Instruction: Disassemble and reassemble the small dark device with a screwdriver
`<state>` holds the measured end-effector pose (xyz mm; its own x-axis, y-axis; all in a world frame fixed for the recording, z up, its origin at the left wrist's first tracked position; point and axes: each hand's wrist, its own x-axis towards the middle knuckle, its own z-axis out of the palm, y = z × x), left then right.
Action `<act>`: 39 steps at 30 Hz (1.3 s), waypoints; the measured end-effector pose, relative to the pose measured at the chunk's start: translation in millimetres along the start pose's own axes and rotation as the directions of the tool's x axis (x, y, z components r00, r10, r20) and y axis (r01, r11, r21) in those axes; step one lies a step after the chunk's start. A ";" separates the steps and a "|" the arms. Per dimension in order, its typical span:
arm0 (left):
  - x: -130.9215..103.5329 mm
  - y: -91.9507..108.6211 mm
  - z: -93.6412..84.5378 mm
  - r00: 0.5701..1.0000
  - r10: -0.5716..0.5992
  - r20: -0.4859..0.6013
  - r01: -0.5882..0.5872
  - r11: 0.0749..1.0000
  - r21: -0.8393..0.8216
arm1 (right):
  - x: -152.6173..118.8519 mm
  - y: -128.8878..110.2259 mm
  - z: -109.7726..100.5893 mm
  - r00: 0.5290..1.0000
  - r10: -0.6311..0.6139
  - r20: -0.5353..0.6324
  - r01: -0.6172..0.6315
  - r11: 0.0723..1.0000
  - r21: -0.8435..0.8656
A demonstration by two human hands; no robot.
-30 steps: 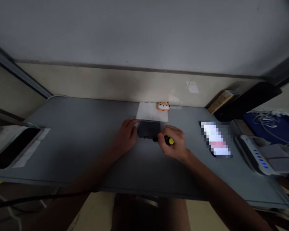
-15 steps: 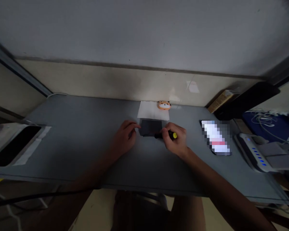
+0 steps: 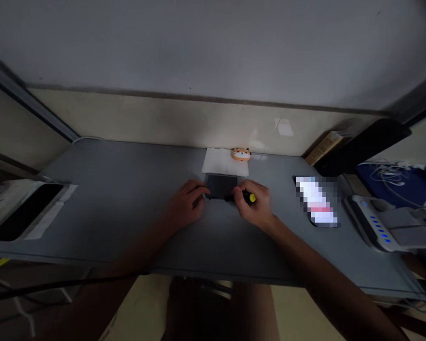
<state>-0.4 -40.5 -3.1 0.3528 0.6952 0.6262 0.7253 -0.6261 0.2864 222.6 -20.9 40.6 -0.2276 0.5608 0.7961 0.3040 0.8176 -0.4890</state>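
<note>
A flat dark rectangular object [image 3: 220,186] lies on the grey desk, its kind too dim to make out. My left hand [image 3: 189,203] is at its left side, with loosely curved fingers apart; a fingertip touches the left edge. At the right corner, my right hand [image 3: 254,203] is closed around a black pen-like tool with a yellow end [image 3: 252,198]. The tool's dark tip points left, at the near edge of the rectangle. Just behind lies a white paper sheet [image 3: 220,162], with an orange animal-face case [image 3: 241,154] on its right part.
The grey desk [image 3: 120,189] meets a wall behind. A lit phone with a blurred screen [image 3: 315,201] lies to the right, beside a white power strip [image 3: 376,227] with blue lights. At the left edge a dark-screened phone [image 3: 26,213] rests on papers. A black cable [image 3: 74,282] crosses the front left.
My left fingertip has shifted slightly right over the rectangle's left edge. My right hand and the tool have moved slightly left. The whole view has also shifted a little.
</note>
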 end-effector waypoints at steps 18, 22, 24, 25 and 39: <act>1.0 2.9 0.1 0.998 0.050 -0.041 -0.048 0.998 0.027 | -6.0 5.8 1.2 0.988 0.151 -0.004 -0.151 0.988 0.039; 0.7 3.3 -0.1 1.000 0.031 -0.002 -0.031 0.999 0.020 | -6.1 7.6 1.3 0.989 0.145 0.003 -0.145 0.989 0.021; 0.4 3.1 -0.2 1.000 0.014 0.005 -0.014 1.000 0.020 | -6.2 8.2 1.5 0.987 0.159 0.010 -0.159 0.987 0.018; 0.3 3.0 -0.2 1.000 0.011 0.005 -0.011 1.000 0.022 | -6.1 8.1 1.7 0.988 0.154 0.009 -0.154 0.988 0.020; -0.7 4.7 -0.9 0.994 -0.013 0.109 0.014 1.000 -0.008 | -6.2 3.5 1.7 0.995 0.100 0.015 -0.100 0.994 0.053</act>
<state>2.3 -44.2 -1.6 0.4062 0.7375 0.5395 0.7252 -0.6194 0.3007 223.4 -21.3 33.3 -0.2102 0.6415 0.7378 0.2760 0.7629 -0.5847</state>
